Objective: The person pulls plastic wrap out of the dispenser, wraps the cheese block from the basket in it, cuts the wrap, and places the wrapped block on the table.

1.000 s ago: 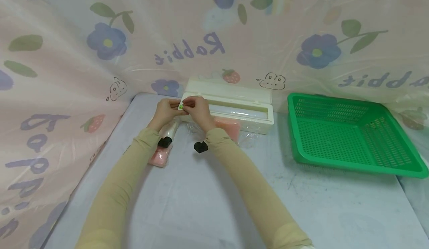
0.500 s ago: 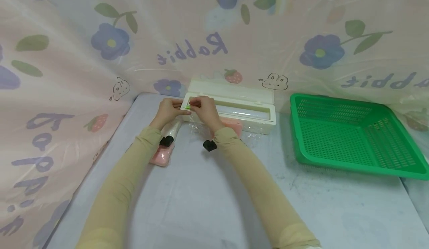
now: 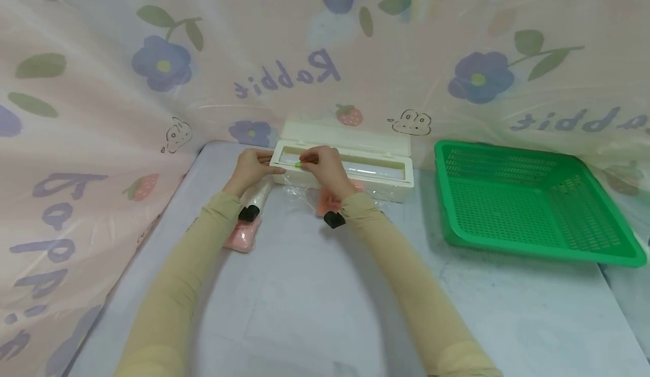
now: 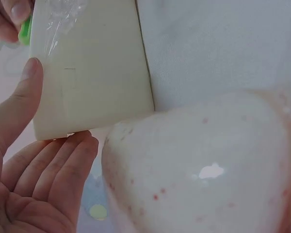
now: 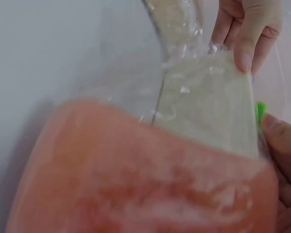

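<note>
A cream cling film dispenser box (image 3: 350, 182) lies at the back of the table, lid raised, with a white roll (image 3: 373, 170) inside. My left hand (image 3: 249, 169) holds its left end, thumb on the front top edge and fingers against the end face, as the left wrist view shows. My right hand (image 3: 325, 168) pinches a small green slide cutter (image 3: 298, 165) on the front edge, a little right of the left hand. Clear film (image 4: 63, 19) hangs crumpled down the box front. A film-wrapped orange-pink block (image 5: 136, 170) lies below my right wrist.
A green plastic basket (image 3: 508, 247) stands on the right. Near my left wrist lie a white, red-specked wrapped item (image 4: 199, 170) and a pink wrapped packet (image 3: 240, 237). A patterned curtain (image 3: 213, 95) hangs behind the table.
My right hand has slid the green cutter rightward along the box edge, away from the left end. The left hand has kept its hold on the box.
</note>
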Available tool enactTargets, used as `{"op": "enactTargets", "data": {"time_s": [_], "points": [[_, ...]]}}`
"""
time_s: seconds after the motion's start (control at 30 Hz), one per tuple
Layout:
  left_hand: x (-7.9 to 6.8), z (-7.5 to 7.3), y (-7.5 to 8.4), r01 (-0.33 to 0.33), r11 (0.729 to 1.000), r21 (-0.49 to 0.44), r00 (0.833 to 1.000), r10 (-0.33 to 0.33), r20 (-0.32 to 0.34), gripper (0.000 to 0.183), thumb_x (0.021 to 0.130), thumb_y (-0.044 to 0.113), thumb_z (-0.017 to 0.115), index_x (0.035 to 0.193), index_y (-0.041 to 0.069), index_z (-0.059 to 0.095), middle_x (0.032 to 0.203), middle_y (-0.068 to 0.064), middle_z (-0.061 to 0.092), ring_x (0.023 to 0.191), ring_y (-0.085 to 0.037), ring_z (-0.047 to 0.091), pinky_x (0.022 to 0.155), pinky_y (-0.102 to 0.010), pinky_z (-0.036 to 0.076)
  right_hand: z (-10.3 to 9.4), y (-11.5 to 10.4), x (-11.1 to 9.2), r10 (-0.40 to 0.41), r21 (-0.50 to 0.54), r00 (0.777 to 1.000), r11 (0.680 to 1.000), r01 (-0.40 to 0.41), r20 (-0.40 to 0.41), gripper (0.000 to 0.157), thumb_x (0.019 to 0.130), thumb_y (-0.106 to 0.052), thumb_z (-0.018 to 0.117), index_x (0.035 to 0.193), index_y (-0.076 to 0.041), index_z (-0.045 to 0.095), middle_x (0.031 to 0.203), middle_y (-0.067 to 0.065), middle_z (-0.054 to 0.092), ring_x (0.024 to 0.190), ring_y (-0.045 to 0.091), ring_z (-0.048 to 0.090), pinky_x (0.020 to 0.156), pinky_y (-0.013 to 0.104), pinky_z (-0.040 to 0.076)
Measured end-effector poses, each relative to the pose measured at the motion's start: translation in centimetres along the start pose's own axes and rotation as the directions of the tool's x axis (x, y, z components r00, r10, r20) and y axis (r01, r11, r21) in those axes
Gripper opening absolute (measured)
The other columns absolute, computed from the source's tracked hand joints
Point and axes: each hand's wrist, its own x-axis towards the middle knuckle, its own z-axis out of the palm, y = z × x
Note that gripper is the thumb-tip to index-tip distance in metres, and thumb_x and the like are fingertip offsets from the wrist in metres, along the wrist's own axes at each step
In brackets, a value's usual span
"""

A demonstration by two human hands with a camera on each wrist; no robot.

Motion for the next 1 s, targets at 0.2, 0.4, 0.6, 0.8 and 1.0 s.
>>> {"op": "enactTargets", "data": {"time_s": [0.2, 0.4, 0.6, 0.8, 1.0], "points": [[0.0, -0.1, 0.1, 0.035, 0.998, -0.054, 0.999, -0.034, 0.024, 0.064, 0.072, 0.011, 0.085, 0.126, -0.007, 0.056, 0.122, -0.024, 0.06, 0.112, -0.03, 0.06, 0.084, -0.025, 0.054, -1.7, 0.4, -0.9, 0.006, -0.001, 0.999, 1.0, -0.006, 0.038, 0.018, 0.086, -0.002, 0.071, 0.102, 0.003, 0.07, 0.095, 0.007, 0.07, 0.085, 0.015, 0.066, 0.072, 0.024, 0.055], [-0.2, -0.5, 0.0, 0.03, 0.999, -0.021, 0.999, -0.03, 0.021, 0.066, 0.072, 0.016, 0.085, 0.128, -0.004, 0.056, 0.124, -0.02, 0.059, 0.114, -0.028, 0.058, 0.087, -0.028, 0.053, -3.9, 1.3, -1.8, 0.042, 0.021, 0.997, 0.999, -0.043, 0.059, 0.016, 0.087, -0.002, 0.069, 0.102, 0.001, 0.071, 0.094, 0.007, 0.07, 0.083, 0.016, 0.066, 0.068, 0.026, 0.056], [-0.3, -1.1, -0.2, 0.045, 0.999, 0.003, 0.999, -0.045, 0.015, 0.069, 0.072, 0.021, 0.085, 0.13, -0.002, 0.056, 0.128, -0.018, 0.058, 0.117, -0.027, 0.056, 0.092, -0.031, 0.051, -6.0, 2.0, -2.7, 0.013, -0.077, 0.997, 0.997, -0.006, 0.08, 0.015, 0.085, -0.003, 0.071, 0.099, 0.002, 0.071, 0.094, 0.009, 0.07, 0.088, 0.018, 0.066, 0.078, 0.027, 0.055], [-0.3, -0.9, -0.2, 0.058, 0.998, -0.023, 0.998, -0.057, 0.027, 0.068, 0.071, 0.018, 0.086, 0.129, -0.003, 0.057, 0.127, -0.018, 0.058, 0.117, -0.028, 0.056, 0.091, -0.032, 0.051, -7.3, 2.7, -3.4, 0.032, -0.128, 0.995, 0.992, -0.02, 0.093, 0.016, 0.085, -0.004, 0.072, 0.1, 0.001, 0.071, 0.095, 0.008, 0.07, 0.088, 0.018, 0.066, 0.078, 0.027, 0.055], [-0.3, -0.1, 0.1, 0.036, 0.998, -0.048, 0.999, -0.035, 0.027, 0.066, 0.07, 0.016, 0.086, 0.127, -0.004, 0.058, 0.125, -0.019, 0.059, 0.115, -0.028, 0.058, 0.089, -0.029, 0.052, -8.5, 2.5, -4.2, 0.049, -0.166, 0.994, 0.986, -0.033, 0.095, 0.015, 0.085, -0.004, 0.073, 0.099, 0.001, 0.072, 0.094, 0.009, 0.07, 0.088, 0.019, 0.066, 0.078, 0.029, 0.055]]}}
